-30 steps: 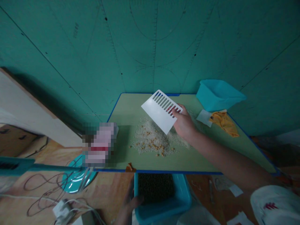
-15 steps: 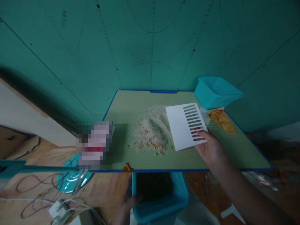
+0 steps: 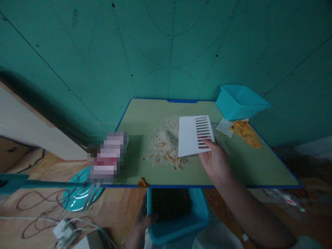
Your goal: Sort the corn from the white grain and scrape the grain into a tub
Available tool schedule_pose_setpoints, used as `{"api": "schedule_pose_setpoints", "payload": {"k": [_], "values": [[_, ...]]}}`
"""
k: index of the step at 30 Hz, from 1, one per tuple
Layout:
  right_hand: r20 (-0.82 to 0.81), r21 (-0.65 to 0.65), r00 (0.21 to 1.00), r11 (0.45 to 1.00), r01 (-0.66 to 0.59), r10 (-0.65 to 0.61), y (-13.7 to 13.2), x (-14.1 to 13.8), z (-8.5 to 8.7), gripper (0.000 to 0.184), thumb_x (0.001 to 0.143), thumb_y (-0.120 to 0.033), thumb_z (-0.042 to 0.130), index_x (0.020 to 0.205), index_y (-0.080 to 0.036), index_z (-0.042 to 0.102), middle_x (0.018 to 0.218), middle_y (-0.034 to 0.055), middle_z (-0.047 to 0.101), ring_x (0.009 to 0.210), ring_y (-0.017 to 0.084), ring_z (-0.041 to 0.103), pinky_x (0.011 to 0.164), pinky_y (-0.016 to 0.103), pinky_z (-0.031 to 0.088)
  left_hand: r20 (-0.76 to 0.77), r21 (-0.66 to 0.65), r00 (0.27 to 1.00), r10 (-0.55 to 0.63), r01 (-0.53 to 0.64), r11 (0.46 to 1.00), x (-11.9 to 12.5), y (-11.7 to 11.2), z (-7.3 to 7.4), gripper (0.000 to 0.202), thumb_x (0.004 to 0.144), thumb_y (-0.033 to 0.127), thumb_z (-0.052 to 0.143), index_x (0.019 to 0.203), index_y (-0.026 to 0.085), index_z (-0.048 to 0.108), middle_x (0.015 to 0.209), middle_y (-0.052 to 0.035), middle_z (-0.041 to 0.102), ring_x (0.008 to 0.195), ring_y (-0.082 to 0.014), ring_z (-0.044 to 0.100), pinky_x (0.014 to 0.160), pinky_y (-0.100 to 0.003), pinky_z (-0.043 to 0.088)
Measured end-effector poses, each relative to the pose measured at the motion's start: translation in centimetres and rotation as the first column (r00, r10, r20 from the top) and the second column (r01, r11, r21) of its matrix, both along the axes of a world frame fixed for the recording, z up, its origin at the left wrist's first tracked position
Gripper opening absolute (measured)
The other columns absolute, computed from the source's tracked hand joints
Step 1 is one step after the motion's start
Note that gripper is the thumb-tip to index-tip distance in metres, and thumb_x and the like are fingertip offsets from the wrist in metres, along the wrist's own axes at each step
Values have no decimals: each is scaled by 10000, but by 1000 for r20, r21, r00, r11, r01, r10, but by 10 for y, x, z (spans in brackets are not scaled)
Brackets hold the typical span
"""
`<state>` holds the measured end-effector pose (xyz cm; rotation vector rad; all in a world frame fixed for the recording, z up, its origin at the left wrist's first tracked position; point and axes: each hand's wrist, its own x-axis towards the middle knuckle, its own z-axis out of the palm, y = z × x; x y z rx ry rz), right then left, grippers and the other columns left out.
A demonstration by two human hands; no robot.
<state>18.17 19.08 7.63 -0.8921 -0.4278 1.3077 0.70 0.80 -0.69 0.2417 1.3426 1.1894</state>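
Note:
My right hand (image 3: 214, 159) is closed on the slotted end of a flat white scraper (image 3: 186, 133), thumb on top. The scraper is held tilted over the right side of a spread heap of white, rice-like grains (image 3: 163, 129), covering part of it. Yellow-orange kernels (image 3: 168, 157) lie scattered along the heap's near side. Below the table's front edge, my left hand (image 3: 145, 221) grips the left wall of a blue plastic bin (image 3: 178, 233), thumb over the rim. Small dark grains (image 3: 169, 204) lie inside that bin.
A turquoise bin (image 3: 241, 103) stands at the table's back right, beside a yellow cloth (image 3: 245, 133) and a clear bag (image 3: 224, 127). A blurred pink object (image 3: 110, 155) is at the left edge. Cables and a power adapter (image 3: 64, 230) lie on the floor.
My right hand has moved left with the scraper, further over the grain heap. My left hand stays on the bin. The view has shifted slightly.

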Motion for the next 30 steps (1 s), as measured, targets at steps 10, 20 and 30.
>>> {"api": "schedule_pose_setpoints", "payload": {"k": [10,20,30], "values": [[8,2,997,997,74,-75,-1,21,17,221,629,-46,527,777,-185,613,762,-21,673,831,145,638,924,349,453,20,27,1000,0,-1,1000,1,-2,3,724,563,283,684,1263,231,506,1069,-61,711,1073,-343,571,986,-462,375],[11,-47,993,992,114,-114,-19,19,-5,228,613,-61,561,797,-188,603,802,-18,670,841,141,625,936,353,431,-52,22,998,-28,29,999,0,0,6,698,565,323,703,1234,215,536,969,-60,742,1042,-334,589,962,-433,403],[40,109,999,994,20,-24,-6,-11,13,185,663,-95,544,803,-210,587,838,-22,659,907,156,610,928,377,428,-48,38,998,-38,40,998,0,-4,2,602,569,324,698,1152,206,606,1038,-74,719,1069,-355,565,936,-445,418]]}}
